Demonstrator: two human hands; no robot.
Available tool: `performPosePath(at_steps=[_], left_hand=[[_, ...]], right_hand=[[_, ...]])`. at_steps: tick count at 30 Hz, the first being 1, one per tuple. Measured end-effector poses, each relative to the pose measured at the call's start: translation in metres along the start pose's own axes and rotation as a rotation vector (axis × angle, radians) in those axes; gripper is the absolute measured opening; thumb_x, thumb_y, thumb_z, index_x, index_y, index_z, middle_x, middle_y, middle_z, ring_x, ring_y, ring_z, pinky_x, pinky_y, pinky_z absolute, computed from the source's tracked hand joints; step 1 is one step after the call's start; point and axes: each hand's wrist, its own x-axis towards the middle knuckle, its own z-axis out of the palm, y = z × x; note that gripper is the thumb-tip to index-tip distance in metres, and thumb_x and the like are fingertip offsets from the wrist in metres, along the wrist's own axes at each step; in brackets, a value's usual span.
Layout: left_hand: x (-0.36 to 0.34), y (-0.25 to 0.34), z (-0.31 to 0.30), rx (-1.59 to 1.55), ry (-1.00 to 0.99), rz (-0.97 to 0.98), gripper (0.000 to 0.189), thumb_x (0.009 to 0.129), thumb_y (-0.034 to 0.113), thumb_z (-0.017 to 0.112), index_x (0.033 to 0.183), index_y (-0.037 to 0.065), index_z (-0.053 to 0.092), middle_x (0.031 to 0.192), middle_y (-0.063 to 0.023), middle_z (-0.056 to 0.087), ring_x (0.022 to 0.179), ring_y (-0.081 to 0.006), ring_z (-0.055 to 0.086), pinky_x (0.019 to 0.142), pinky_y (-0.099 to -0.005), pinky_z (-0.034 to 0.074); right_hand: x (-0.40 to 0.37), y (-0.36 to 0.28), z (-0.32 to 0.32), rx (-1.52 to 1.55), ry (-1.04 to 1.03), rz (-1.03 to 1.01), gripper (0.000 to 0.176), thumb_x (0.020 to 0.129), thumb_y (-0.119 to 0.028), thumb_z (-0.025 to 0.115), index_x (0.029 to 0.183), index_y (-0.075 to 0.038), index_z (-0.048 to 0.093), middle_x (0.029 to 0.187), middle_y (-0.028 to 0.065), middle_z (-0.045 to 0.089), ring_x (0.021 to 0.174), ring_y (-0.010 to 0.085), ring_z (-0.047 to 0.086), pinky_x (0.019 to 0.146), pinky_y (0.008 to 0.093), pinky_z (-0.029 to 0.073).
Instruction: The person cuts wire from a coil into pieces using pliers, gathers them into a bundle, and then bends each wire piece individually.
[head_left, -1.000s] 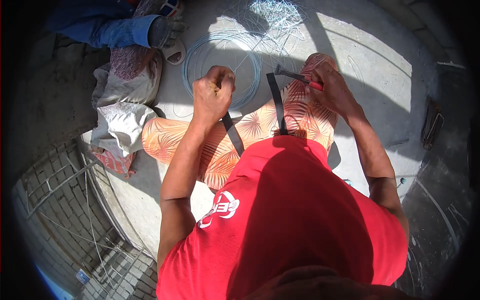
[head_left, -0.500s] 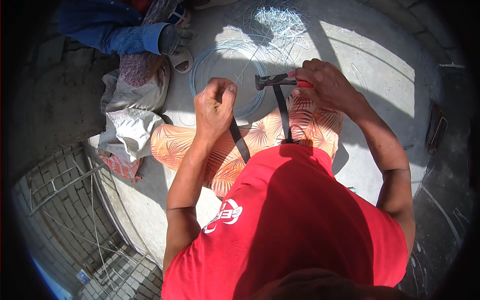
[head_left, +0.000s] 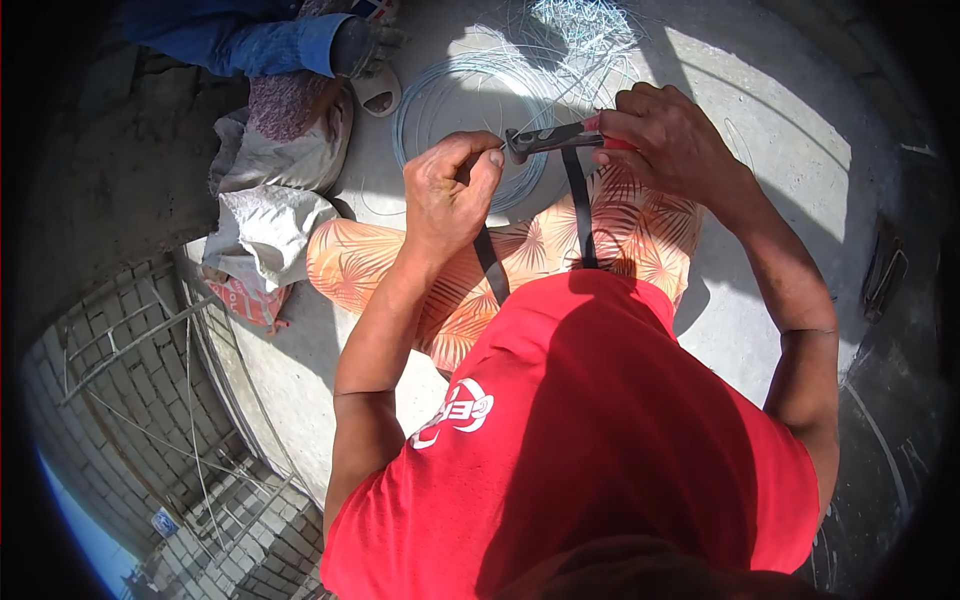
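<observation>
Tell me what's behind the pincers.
Around the pincers, parts of the wire coil and floor show behind. A black strap runs up to the handles; whether it continues beneath is covered.

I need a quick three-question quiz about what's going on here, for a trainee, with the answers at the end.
1. Fill in the colour: the right hand grips a tool with ____ handles.
2. True or false: the wire coil hangs on a wall.
3. Where is the left hand?
A) flat on the ground
B) raised, fingertips close to the tool's head
C) resting on the shirt

Key:
1. Red
2. False; it lies on the floor
3. B
</observation>
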Motion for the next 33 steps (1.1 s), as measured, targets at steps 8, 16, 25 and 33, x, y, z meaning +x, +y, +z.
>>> performPosePath(at_steps=[8, 16, 25, 33], left_hand=[[0.003, 0.01, -0.013, 0.015, -0.095, 0.048, 0.012, 0.09, 0.008, 0.069, 0.092, -0.003, 0.073, 0.077, -0.0112, 0.07, 0.065, -0.0186, 0.065, 0.061, -0.0311, 0.05], [0.005, 0.027, -0.018, 0.086, -0.085, 0.083, 0.005, 0.089, 0.004, 0.073, 0.091, 0.0, 0.072, 0.073, -0.0084, 0.067, 0.061, -0.0176, 0.061, 0.055, -0.0307, 0.046], [0.004, 0.032, -0.015, 0.144, -0.077, 0.075, 0.004, 0.086, 0.001, 0.074, 0.087, 0.0, 0.07, 0.073, -0.0089, 0.066, 0.059, -0.0203, 0.059, 0.055, -0.0321, 0.046], [0.003, 0.037, -0.018, 0.143, -0.093, 0.054, 0.004, 0.086, 0.002, 0.074, 0.088, 0.0, 0.072, 0.072, -0.0077, 0.066, 0.058, -0.0175, 0.057, 0.054, -0.0313, 0.044]], right_hand=[[-0.001, 0.008, 0.001, 0.024, 0.04, -0.091, 0.027, 0.089, -0.037, 0.074, 0.101, -0.014, 0.07, 0.085, 0.0025, 0.061, 0.087, 0.0234, 0.064, 0.079, 0.0396, 0.052], [0.002, 0.0, -0.013, -0.004, 0.113, -0.118, 0.026, 0.086, -0.038, 0.076, 0.098, -0.015, 0.073, 0.086, 0.0002, 0.066, 0.088, 0.0195, 0.064, 0.08, 0.0363, 0.051], [0.003, 0.0, -0.013, -0.048, 0.144, -0.116, 0.027, 0.084, -0.038, 0.077, 0.1, -0.016, 0.074, 0.088, -0.0002, 0.069, 0.091, 0.0183, 0.066, 0.082, 0.0352, 0.05], [-0.003, 0.007, 0.0, 0.023, 0.16, -0.166, 0.024, 0.087, -0.036, 0.076, 0.1, -0.016, 0.073, 0.081, -0.0005, 0.065, 0.083, 0.018, 0.065, 0.077, 0.0341, 0.051]])
